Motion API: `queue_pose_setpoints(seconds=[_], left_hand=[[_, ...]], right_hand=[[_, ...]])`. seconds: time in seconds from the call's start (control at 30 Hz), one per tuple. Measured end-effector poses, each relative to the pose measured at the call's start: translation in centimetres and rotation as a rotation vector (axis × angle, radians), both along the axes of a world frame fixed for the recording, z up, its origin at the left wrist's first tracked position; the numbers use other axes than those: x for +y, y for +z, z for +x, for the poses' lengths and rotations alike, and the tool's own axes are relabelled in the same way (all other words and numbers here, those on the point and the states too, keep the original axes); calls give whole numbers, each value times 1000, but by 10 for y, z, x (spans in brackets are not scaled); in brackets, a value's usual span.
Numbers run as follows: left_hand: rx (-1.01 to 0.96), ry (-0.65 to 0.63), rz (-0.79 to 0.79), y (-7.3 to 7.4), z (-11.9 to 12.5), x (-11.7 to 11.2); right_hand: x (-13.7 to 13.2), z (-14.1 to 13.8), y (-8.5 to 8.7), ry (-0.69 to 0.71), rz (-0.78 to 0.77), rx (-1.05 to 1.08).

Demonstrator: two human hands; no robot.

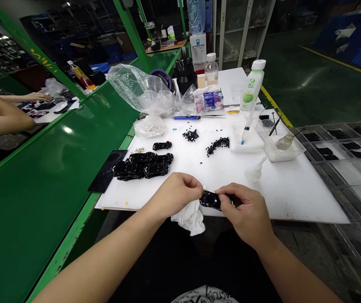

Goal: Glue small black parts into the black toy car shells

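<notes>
A small black plastic part [211, 199] is pinched between both my hands at the near edge of the white board [294, 189]. My right hand [246, 210] grips its right end with thumb and fingers. My left hand [175, 194] is closed at its left end and also holds a crumpled white cloth [191, 218] that hangs below. A heap of similar black parts [142, 165] lies on the board to the left, and one lone black part [162, 145] sits behind it.
Two scatters of tiny black pieces [218, 145] lie mid-board. A syringe [246, 128], a clear tray [281, 147], a white-green bottle [252, 86], a water bottle [211, 69] and plastic bags [142, 90] stand behind. A green conveyor [41, 176] runs left; another person's arms [3, 120] work beyond it.
</notes>
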State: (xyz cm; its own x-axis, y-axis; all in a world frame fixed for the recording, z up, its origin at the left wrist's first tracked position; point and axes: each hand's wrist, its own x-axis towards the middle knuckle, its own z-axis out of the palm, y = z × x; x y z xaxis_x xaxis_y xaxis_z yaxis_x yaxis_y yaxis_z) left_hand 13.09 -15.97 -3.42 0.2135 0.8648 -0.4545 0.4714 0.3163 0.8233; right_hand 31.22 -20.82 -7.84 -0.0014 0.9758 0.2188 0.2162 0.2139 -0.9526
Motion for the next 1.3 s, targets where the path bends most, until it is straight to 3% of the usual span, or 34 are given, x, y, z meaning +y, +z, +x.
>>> queue_pose_setpoints(seconds=[0.27, 0.47, 0.57, 0.67, 0.77, 0.87, 0.93, 0.97, 1.03, 1.13, 1.2, 1.3], left_hand=[[-363, 286, -53, -5, -12, 0], [-387, 270, -54, -9, -12, 0], [-408, 279, 2, -3, -17, 6], [-463, 316, 154, 20, -25, 23], [-501, 279, 443, 59, -28, 57], [-434, 192, 790, 98, -20, 107], [-390, 180, 901, 113, -6, 147], [-246, 160, 1001, 117, 3, 167], [43, 152, 1156, 116, 22, 204], [155, 145, 1159, 94, 48, 240], [386, -21, 1070, 74, 58, 248], [653, -342, 903, 53, 55, 238]], right_hand=[[-1, 0, 3, -41, -77, 94], [-3, -2, 1, -82, -52, 110], [-4, -2, 1, -78, -47, 116], [-4, -1, 1, -53, -50, 84], [-3, 0, 0, -33, -59, 65], [-1, 0, -2, -40, -58, 80], [-1, -1, -3, -39, -70, 88], [0, -1, -2, -36, -79, 93], [1, -2, -2, -29, -97, 102], [2, -2, -1, -24, -102, 102], [3, -2, 0, -28, -94, 92], [4, -3, 1, -37, -83, 65]])
